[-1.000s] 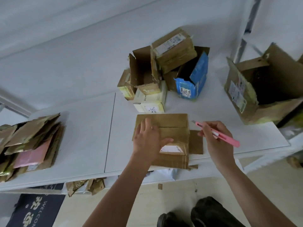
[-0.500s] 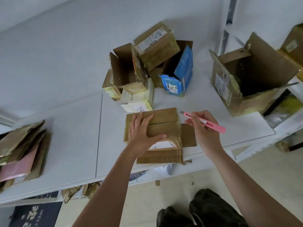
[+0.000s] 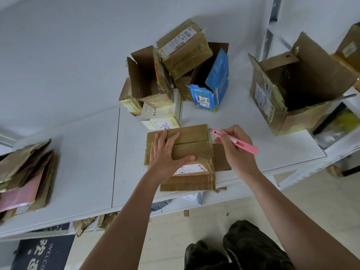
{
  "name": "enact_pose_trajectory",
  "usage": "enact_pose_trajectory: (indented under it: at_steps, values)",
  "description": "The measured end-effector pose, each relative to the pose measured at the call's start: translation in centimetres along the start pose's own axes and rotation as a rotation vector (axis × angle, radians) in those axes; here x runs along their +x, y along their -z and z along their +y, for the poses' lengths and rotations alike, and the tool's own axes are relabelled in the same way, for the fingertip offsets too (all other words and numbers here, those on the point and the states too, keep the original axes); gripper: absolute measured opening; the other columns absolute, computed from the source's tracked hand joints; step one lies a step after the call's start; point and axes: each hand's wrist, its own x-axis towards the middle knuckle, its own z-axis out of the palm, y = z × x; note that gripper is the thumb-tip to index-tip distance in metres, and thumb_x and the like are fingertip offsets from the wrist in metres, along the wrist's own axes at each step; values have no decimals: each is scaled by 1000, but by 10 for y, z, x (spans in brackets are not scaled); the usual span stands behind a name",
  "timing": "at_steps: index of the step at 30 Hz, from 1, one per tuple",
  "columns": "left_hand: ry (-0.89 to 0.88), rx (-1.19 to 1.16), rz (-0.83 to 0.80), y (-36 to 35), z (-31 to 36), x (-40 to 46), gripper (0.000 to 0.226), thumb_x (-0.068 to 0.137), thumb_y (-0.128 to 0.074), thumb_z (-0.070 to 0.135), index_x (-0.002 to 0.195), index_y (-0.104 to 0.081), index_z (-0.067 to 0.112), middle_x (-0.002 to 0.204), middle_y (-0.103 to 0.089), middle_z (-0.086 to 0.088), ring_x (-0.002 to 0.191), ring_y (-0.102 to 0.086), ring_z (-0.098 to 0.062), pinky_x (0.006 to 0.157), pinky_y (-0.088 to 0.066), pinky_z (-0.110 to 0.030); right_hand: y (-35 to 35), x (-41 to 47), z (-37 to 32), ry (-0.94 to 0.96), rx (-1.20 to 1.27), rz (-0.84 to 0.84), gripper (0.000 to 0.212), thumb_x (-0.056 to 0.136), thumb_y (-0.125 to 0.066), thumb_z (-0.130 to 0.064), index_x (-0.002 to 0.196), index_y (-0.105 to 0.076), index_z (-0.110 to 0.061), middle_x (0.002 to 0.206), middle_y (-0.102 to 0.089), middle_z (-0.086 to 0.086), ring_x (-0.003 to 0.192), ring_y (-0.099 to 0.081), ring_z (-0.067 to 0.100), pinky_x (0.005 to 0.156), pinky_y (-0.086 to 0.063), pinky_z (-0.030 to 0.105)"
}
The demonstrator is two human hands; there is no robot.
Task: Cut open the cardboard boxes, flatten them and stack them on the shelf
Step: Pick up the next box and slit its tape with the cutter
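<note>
A taped brown cardboard box (image 3: 194,141) with a white label stands at the front edge of the white shelf (image 3: 87,152). My left hand (image 3: 167,152) lies flat on its top, fingers spread, pressing it down. My right hand (image 3: 235,149) grips a pink utility knife (image 3: 233,141) like a pen. The blade tip touches the box's far right top corner. A side flap of the box sticks out to the right, under my right hand.
Behind the box is a pile of small boxes (image 3: 175,71), some open, one blue (image 3: 212,88). A large open box (image 3: 296,84) stands at the right. Flattened cardboard (image 3: 25,176) is stacked at the left. Below lie a floor mat (image 3: 42,252) and scraps.
My right hand has brought the knife tip in from right of the box to its far right top corner. My left hand stays pressed on the box top.
</note>
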Motion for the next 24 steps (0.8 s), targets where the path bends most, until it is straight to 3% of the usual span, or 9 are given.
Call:
enact_pose_trajectory:
  at_steps: [5, 10, 13, 15, 19, 21, 24]
  values:
    - [6, 20, -18, 1, 2, 0, 104, 60, -48, 84, 152, -17, 46, 164, 8, 14, 150, 15, -13, 121, 0, -47, 8, -8, 5, 37, -18, -53, 15, 98, -58, -9, 83, -55, -4, 73, -71, -2, 76, -72, 10, 71, -52, 17]
    - [12, 42, -24, 0, 2, 1, 105, 62, -45, 85, 153, -14, 46, 164, 11, 13, 150, 16, -15, 121, -1, -49, 13, -28, 5, 58, 34, -69, 12, 96, -58, -28, 84, -56, -30, 74, -72, -3, 84, -72, 14, 73, -55, 25]
    - [14, 59, -28, 0, 2, 1, 103, 63, -45, 84, 153, -12, 47, 164, 13, 12, 150, 17, -15, 121, 0, -49, 17, -37, 4, 65, 41, -92, 16, 95, -55, -32, 83, -54, -43, 76, -71, -6, 86, -72, 16, 62, -53, 24]
    - [18, 60, -32, 0, 3, 1, 102, 64, -45, 83, 153, -11, 48, 164, 15, 12, 150, 18, -15, 120, 0, -48, 20, -43, 7, 79, 8, -115, 15, 95, -55, -32, 84, -54, -42, 76, -71, -8, 83, -71, 22, 59, -54, 30]
    - [29, 62, -58, 2, 4, 1, 103, 64, -48, 83, 153, -11, 47, 164, 16, 11, 150, 18, -16, 120, -2, -50, 26, -49, 11, 93, -4, -184, 11, 97, -56, -25, 86, -54, -24, 77, -71, -10, 97, -69, 3, 73, -52, 12]
    - [48, 52, -53, 8, 6, 5, 102, 65, -61, 80, 152, -17, 48, 165, 10, 9, 151, 12, -17, 120, -7, -51, 29, -43, 5, 46, 6, -217, 12, 96, -57, -23, 84, -56, -17, 79, -72, -9, 90, -70, 2, 69, -50, 11]
    - [80, 51, -26, 23, 13, 18, 99, 59, -79, 70, 145, -38, 45, 153, -28, 5, 147, -11, -21, 113, -27, -50, 35, -33, -6, -45, 57, -147, 16, 92, -57, -23, 79, -56, -15, 75, -73, -3, 70, -66, 28, 58, -48, 25]
